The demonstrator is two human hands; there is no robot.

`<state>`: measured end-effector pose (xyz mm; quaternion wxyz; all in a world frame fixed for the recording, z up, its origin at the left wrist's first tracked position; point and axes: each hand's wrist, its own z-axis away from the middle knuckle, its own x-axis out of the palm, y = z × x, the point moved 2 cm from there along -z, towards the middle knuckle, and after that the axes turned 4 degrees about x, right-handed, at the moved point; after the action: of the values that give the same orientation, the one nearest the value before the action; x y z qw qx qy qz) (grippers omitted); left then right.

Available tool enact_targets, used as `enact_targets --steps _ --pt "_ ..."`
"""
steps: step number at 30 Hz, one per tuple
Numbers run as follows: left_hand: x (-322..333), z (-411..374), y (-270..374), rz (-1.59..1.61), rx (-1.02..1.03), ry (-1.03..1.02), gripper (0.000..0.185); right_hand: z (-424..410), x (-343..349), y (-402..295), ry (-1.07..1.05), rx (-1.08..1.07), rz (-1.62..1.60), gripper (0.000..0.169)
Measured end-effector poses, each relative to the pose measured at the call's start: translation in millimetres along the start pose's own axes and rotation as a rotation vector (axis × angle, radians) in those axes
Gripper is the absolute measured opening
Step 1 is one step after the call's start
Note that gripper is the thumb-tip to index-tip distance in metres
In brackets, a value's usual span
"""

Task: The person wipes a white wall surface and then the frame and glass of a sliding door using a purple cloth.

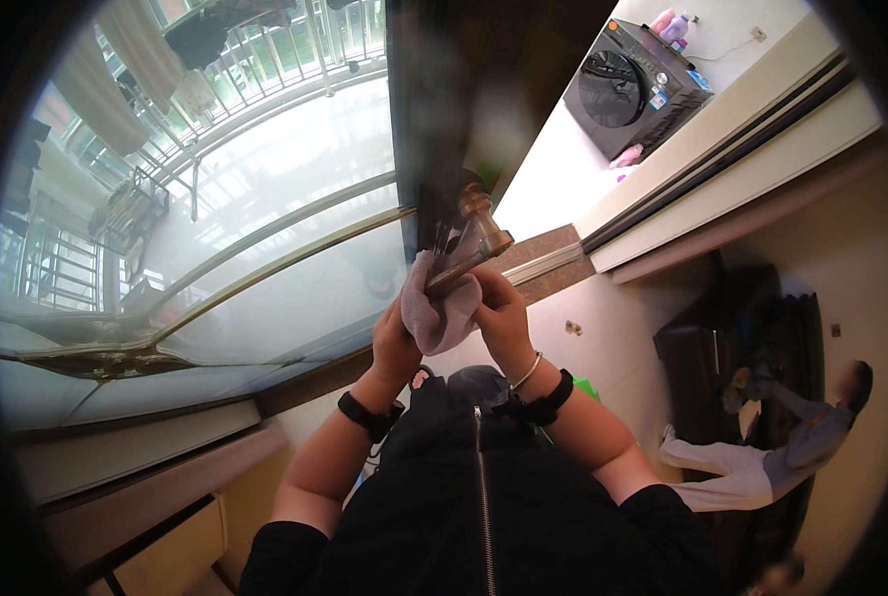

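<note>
A greyish-pink cloth is in both my hands, held up in front of my waist. It wraps around the lower part of a bronze-coloured door handle, which projects from the dark frame of a glass door. My left hand grips the cloth's left side, by the door glass. With bent fingers, my right hand pinches the cloth's right edge just under the handle. The cloth hides part of the handle and some of my fingers.
The glass door panel fills the left; railings and hanging laundry show through it. Past the doorway stands a dark front-loading washing machine with bottles on top. A stone sill with a metal track crosses the floor. Another person stands at right.
</note>
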<state>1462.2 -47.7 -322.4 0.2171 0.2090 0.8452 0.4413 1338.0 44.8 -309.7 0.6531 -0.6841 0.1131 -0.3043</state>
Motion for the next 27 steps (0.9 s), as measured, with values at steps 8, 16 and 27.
enact_targets --steps 8,16,27 --pt "3.6 -23.6 44.4 -0.271 0.076 0.050 0.046 10.8 -49.8 -12.3 -0.003 -0.016 -0.002 0.032" --pt "19.7 -41.9 66.3 -0.600 0.330 0.119 0.038 23.4 -63.1 -21.7 -0.076 -0.016 0.015 0.035" --pt "30.4 -52.3 82.3 -0.614 0.222 0.096 0.038 58.0 -67.7 -21.5 -0.124 0.024 0.066 0.033"
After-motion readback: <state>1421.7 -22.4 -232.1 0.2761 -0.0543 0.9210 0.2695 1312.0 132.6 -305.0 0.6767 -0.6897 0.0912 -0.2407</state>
